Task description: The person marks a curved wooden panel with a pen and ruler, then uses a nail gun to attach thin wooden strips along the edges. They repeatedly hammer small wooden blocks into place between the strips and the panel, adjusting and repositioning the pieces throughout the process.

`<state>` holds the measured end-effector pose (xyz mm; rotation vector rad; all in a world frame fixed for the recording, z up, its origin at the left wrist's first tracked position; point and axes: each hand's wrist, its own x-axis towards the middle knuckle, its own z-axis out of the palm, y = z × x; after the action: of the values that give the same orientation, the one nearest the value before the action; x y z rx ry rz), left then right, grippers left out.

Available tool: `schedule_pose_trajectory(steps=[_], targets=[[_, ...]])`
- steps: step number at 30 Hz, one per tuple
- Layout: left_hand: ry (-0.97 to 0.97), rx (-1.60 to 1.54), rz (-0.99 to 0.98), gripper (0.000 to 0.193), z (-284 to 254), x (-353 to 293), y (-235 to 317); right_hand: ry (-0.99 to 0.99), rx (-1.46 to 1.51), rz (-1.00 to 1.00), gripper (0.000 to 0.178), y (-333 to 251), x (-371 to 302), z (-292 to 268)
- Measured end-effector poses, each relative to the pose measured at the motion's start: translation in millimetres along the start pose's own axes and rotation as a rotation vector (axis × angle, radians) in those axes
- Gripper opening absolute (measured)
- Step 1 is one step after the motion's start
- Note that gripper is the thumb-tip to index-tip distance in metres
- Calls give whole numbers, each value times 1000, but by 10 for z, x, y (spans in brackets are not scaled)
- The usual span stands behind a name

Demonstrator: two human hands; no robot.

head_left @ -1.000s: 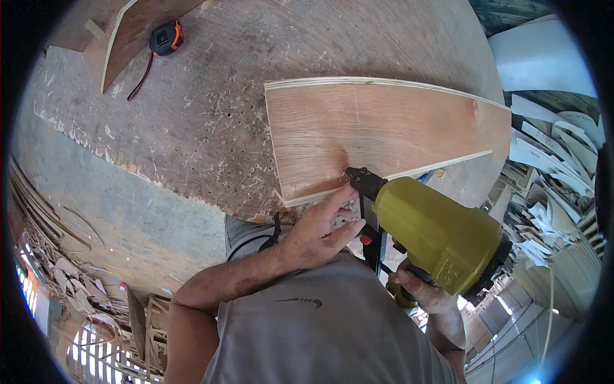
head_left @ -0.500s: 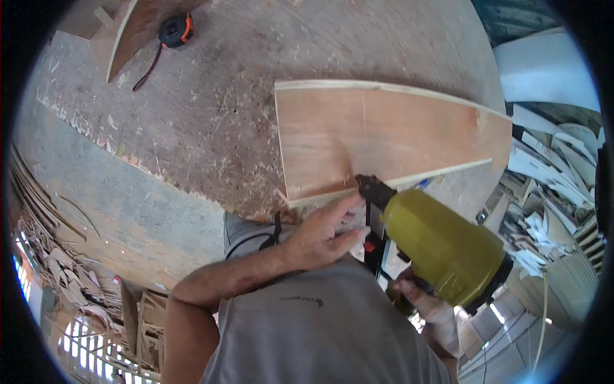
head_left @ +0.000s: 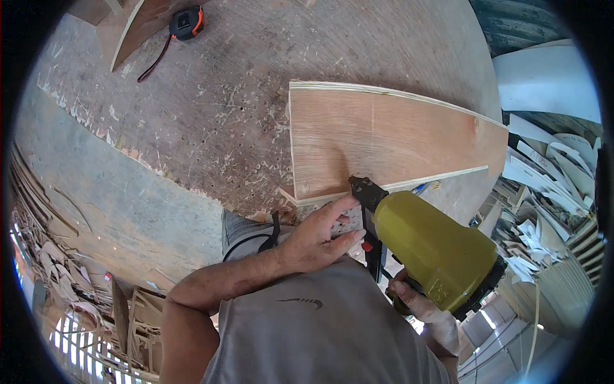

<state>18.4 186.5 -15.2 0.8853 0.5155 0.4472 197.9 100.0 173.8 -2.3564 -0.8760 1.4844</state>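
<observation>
My right hand (head_left: 425, 309) is wrapped round the handle of a yellow-green nail gun (head_left: 435, 246), partly hidden under its body. The gun's dark nose (head_left: 366, 191) rests at the near edge of a pale plywood panel (head_left: 384, 141), close to the left corner. This panel tapers toward the right and has raised strips along its long edges. My left hand (head_left: 320, 233) is beside the nose, index finger stretched to the panel's near edge and thumb apart. Whether it pinches the edge strip is hard to see; it looks open.
A black and orange tape measure (head_left: 186, 23) with a wrist cord lies on the worn table (head_left: 217, 121) at the far left. Near it stands a curved plywood piece (head_left: 131, 35). White offcuts (head_left: 543, 166) are heaped at right, wood scraps (head_left: 67, 262) at lower left.
The nail gun's nose has shifted slightly left along the panel's near edge, with my left hand staying beside it. The whole view has turned a little. My right hand keeps its grip.
</observation>
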Motion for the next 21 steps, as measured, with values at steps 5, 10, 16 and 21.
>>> schedule_pose_trajectory(steps=[5,10,16,21], targets=[[-51,-5,4,64,-75,7,23,19,5,10,28,-50,19,67],[6,21,1,64,-25,-3,9,-11,9,-8,29,-48,98,-15],[12,53,59,61,-33,-6,-28,35,73,19,31,-96,16,-10],[172,112,96,49,-242,-326,161,153,212,13,32,16,-141,-29]])
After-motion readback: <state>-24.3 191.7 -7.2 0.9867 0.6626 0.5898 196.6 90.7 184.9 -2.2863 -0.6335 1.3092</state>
